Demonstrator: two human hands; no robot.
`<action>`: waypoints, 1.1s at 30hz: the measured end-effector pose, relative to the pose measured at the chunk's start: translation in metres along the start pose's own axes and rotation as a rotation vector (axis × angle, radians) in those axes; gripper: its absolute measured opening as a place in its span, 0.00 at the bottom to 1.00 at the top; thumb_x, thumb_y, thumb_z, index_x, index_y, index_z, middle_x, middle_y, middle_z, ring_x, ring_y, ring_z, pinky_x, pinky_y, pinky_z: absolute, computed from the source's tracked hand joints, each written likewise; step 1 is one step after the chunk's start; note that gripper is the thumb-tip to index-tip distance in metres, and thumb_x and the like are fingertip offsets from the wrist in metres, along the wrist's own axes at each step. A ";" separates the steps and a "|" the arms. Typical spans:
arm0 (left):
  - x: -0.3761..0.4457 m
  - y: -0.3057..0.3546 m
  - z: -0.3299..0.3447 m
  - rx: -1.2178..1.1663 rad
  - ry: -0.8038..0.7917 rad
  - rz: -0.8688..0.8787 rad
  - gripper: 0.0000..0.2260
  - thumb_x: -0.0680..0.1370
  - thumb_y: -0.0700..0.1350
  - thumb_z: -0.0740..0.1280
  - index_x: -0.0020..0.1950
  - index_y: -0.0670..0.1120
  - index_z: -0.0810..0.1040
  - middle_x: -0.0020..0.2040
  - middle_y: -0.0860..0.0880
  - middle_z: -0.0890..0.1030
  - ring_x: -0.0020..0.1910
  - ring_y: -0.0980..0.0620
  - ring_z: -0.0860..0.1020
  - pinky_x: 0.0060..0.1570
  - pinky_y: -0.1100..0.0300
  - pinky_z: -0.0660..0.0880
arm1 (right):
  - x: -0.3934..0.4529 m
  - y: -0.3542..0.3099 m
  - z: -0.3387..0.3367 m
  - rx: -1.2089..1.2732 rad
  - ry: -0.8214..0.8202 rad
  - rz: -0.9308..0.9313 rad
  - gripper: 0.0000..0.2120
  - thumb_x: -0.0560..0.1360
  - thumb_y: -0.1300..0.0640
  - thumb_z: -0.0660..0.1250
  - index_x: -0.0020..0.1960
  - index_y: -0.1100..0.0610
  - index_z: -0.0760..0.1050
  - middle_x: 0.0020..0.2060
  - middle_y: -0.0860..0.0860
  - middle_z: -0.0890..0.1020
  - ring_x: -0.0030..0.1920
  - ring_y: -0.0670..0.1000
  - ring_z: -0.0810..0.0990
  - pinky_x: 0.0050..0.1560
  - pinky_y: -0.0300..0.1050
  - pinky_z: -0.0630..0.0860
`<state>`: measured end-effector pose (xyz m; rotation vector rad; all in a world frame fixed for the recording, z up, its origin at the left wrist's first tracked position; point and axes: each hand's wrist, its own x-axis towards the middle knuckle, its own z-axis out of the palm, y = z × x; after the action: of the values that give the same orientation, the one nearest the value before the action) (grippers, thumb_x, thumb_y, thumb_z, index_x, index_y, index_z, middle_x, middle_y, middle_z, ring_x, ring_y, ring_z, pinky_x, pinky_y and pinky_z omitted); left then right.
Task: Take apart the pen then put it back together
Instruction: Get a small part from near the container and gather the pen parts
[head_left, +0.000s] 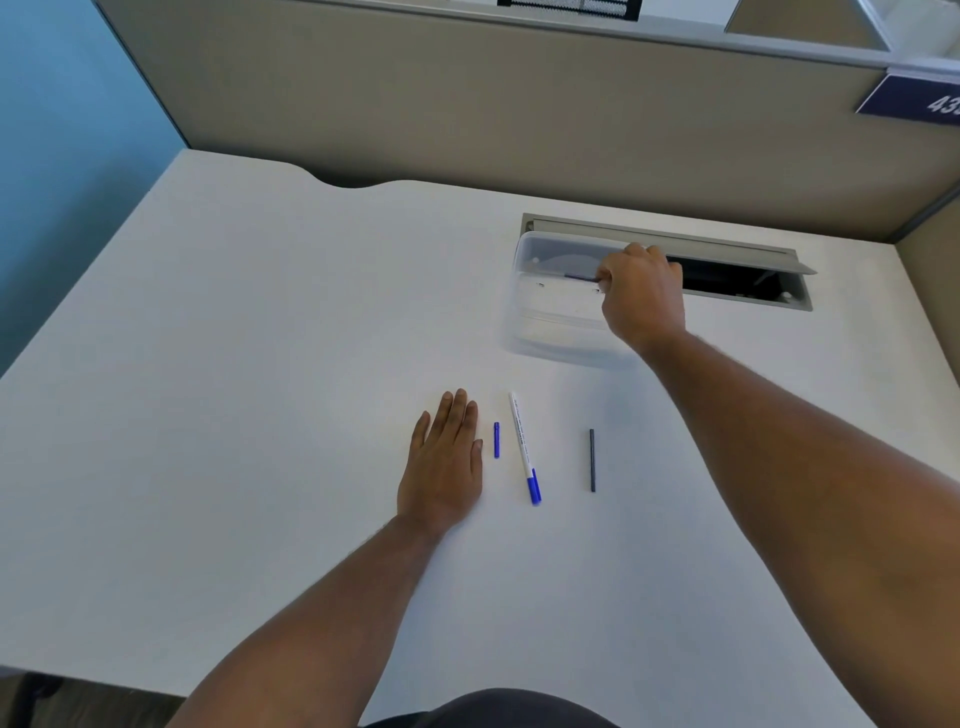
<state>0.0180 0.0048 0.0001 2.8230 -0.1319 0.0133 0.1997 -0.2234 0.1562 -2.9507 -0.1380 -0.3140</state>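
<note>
A white pen barrel with a blue cap end lies on the white desk. A small blue pen piece rests just left of it. A thin dark rod lies to its right. My left hand rests flat on the desk, fingers together, left of the blue piece and holding nothing. My right hand reaches into a clear plastic container farther back, fingers pinched on a dark thin pen-like item inside it.
Behind the container is an open grey cable hatch set in the desk. A beige partition wall stands at the back. The desk's near edge curves off at lower left.
</note>
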 end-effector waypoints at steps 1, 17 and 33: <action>0.000 0.000 0.000 -0.001 -0.003 0.000 0.25 0.84 0.48 0.50 0.81 0.44 0.60 0.83 0.46 0.58 0.82 0.48 0.55 0.79 0.47 0.54 | 0.002 0.000 -0.001 0.005 0.001 -0.001 0.11 0.78 0.68 0.64 0.52 0.58 0.83 0.52 0.58 0.82 0.55 0.62 0.75 0.53 0.54 0.68; 0.000 0.001 -0.002 0.011 -0.004 -0.001 0.25 0.84 0.48 0.49 0.81 0.43 0.60 0.83 0.46 0.58 0.82 0.48 0.55 0.79 0.47 0.54 | 0.005 0.011 -0.007 0.079 0.026 0.057 0.12 0.77 0.68 0.60 0.52 0.60 0.81 0.49 0.59 0.83 0.52 0.62 0.76 0.53 0.54 0.69; 0.000 0.001 -0.001 0.018 0.002 0.001 0.25 0.84 0.48 0.50 0.80 0.44 0.61 0.82 0.46 0.60 0.82 0.48 0.57 0.79 0.46 0.55 | -0.101 0.012 0.031 0.230 -0.051 0.133 0.07 0.80 0.57 0.67 0.51 0.61 0.81 0.48 0.58 0.82 0.51 0.60 0.78 0.50 0.50 0.74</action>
<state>0.0180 0.0041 0.0014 2.8407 -0.1331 0.0183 0.1090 -0.2372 0.1030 -2.7244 0.0159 -0.1908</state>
